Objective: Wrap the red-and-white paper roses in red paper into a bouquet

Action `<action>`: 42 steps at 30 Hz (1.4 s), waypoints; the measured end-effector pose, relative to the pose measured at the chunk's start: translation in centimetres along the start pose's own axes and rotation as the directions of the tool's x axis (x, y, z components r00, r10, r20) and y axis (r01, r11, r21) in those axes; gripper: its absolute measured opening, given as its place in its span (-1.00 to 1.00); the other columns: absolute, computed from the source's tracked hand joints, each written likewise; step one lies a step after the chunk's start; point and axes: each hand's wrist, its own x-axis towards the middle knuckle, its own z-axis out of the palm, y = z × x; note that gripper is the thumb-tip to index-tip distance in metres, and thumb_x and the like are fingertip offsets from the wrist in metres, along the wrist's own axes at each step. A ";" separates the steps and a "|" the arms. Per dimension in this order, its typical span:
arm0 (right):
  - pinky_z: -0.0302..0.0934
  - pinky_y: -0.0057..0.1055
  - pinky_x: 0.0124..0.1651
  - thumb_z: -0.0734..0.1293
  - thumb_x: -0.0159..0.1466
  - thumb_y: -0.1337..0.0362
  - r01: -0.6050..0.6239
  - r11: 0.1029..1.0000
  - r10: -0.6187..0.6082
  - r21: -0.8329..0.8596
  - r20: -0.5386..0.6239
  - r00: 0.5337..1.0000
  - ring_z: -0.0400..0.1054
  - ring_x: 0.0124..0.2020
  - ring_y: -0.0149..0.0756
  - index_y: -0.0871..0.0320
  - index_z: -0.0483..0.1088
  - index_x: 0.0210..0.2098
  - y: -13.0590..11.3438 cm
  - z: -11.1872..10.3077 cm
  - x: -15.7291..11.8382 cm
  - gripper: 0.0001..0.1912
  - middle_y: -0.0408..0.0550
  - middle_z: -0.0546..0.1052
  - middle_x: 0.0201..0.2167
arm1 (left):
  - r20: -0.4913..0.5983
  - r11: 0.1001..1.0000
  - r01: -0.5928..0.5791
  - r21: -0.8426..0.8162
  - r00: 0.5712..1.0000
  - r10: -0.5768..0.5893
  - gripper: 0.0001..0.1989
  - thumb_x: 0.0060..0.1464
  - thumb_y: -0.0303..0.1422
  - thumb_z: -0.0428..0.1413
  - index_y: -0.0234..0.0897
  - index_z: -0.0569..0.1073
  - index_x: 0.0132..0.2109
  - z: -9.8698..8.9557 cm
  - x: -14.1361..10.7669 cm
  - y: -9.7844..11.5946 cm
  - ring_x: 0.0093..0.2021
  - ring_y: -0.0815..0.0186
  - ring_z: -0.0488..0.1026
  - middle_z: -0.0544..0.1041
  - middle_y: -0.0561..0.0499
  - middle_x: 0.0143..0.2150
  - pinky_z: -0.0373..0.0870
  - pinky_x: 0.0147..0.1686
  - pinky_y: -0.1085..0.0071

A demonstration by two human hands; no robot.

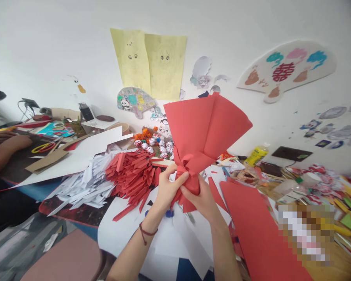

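A red paper bouquet wrap [204, 128] stands upright before me, flaring at the top and gathered at a narrow waist. My left hand [170, 183] is closed around the left side of that waist, its thumb across the front. From the right, my right hand [201, 197] grips the same waist, with its thumb close to the left one. Below the hands the wrap's lower end spreads over white paper [128, 234]. Beyond my left hand lies a heap of folded red paper strips [131, 175]. To the right is a large red sheet [257, 226].
Folded white strips [87, 187] are heaped at the left, near yellow-handled scissors [43, 147]. Another person's arm [6, 154] rests at the far left. Wrapped lollipops [163, 148] sit at the back; a yellow bottle [256, 154] and clutter stand right. A pinkish stool [66, 259] is lower left.
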 end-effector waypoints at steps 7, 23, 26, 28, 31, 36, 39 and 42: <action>0.33 -0.35 0.07 0.39 0.25 0.15 -0.045 0.986 0.044 0.160 0.013 0.999 0.41 0.05 -0.22 -0.02 0.34 0.14 0.8 -0.1 0.1 -0.53 -0.11 0.51 0.04 | -0.026 0.999 -0.007 0.035 1.000 0.008 -0.80 0.09 -0.24 0.23 -0.31 0.57 -0.28 -0.2 0.0 0.9 -0.12 0.21 0.45 0.56 -0.07 -0.20 0.32 0.00 0.32; 0.31 -0.28 0.08 0.27 0.32 0.15 -0.053 0.998 0.054 0.026 -0.007 0.999 0.42 0.02 -0.18 0.01 0.37 0.10 0.0 -0.1 -1.0 -0.64 -0.07 0.52 0.00 | -0.101 0.955 -0.105 0.277 0.985 0.137 -0.88 0.10 -0.27 0.23 -0.23 0.56 -0.30 0.1 -0.9 2.0 -0.08 0.19 0.46 0.59 -0.03 -0.17 0.32 0.00 0.30; 0.28 -0.27 0.13 0.27 0.32 0.15 -0.035 0.999 0.035 0.013 -0.014 0.999 0.39 0.06 -0.17 0.00 0.36 0.11 0.0 0.1 -1.0 -0.63 -0.08 0.51 0.01 | -0.121 0.942 -0.119 0.313 0.979 0.164 -0.88 0.11 -0.28 0.22 -0.23 0.55 -0.30 0.3 -1.1 2.0 -0.09 0.20 0.45 0.58 -0.02 -0.18 0.31 0.00 0.31; 0.26 -0.28 0.16 0.27 0.32 0.14 -0.022 1.000 0.022 0.015 -0.019 1.000 0.38 0.08 -0.18 -0.01 0.36 0.12 0.0 0.2 -1.0 -0.62 -0.08 0.51 0.02 | -0.134 0.935 -0.126 0.331 0.975 0.179 -0.88 0.12 -0.28 0.21 -0.23 0.55 -0.30 0.4 -1.1 2.0 -0.11 0.21 0.44 0.57 -0.02 -0.18 0.31 -0.02 0.31; 0.24 -0.28 0.19 0.27 0.33 0.12 -0.001 1.000 0.001 0.028 -0.021 1.000 0.35 0.13 -0.18 -0.03 0.34 0.15 0.0 0.2 -0.8 -0.60 -0.09 0.49 0.06 | -0.146 0.931 -0.127 0.342 0.972 0.187 -0.87 0.12 -0.27 0.22 -0.24 0.53 -0.31 0.4 -1.2 2.1 -0.13 0.22 0.44 0.56 -0.02 -0.19 0.31 -0.04 0.32; 0.24 -0.26 0.19 0.27 0.34 0.08 0.007 1.000 -0.006 0.023 -0.028 1.000 0.36 0.13 -0.15 0.01 0.36 0.13 0.2 0.3 -0.7 -0.60 -0.05 0.50 0.06 | -0.151 0.932 -0.133 0.338 0.970 0.193 -0.87 0.12 -0.26 0.22 -0.23 0.53 -0.31 0.5 -1.1 2.1 -0.12 0.22 0.44 0.56 -0.02 -0.18 0.31 -0.03 0.32; 0.27 -0.24 0.17 0.28 0.33 0.07 -0.006 1.000 0.006 0.020 -0.025 1.000 0.37 0.13 -0.13 0.04 0.35 0.13 0.4 0.2 -0.7 -0.59 -0.01 0.50 0.07 | -0.154 0.932 -0.129 0.337 0.970 0.190 -0.87 0.10 -0.26 0.23 -0.22 0.54 -0.31 0.5 -1.2 2.1 -0.12 0.22 0.44 0.56 -0.01 -0.19 0.32 -0.04 0.32; 0.30 -0.26 0.13 0.29 0.33 0.08 0.000 1.000 0.001 0.023 -0.019 1.000 0.39 0.11 -0.13 0.05 0.36 0.12 0.5 0.2 -0.7 -0.60 0.00 0.50 0.06 | -0.154 0.940 -0.115 0.321 0.973 0.172 -0.87 0.09 -0.27 0.24 -0.23 0.55 -0.30 0.4 -1.2 2.2 -0.12 0.22 0.45 0.57 -0.01 -0.18 0.32 -0.04 0.32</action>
